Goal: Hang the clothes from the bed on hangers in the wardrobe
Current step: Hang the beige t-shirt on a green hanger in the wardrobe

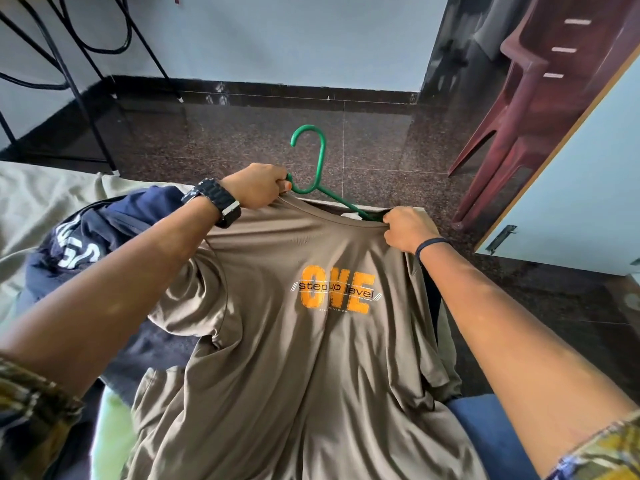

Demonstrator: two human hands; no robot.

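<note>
Holding the brown T-shirt point(294, 341) by its collar, the left hand point(254, 187) also pinches the green hanger point(317, 174); right hand point(407, 228) fingers grip the collar's right side.

Single head-worn view, wide-angle, facing forward and down over the bed point(41, 199) edge toward the floor point(242, 133) and far wall point(277, 36); forearms close, filling the lower corners.
</note>
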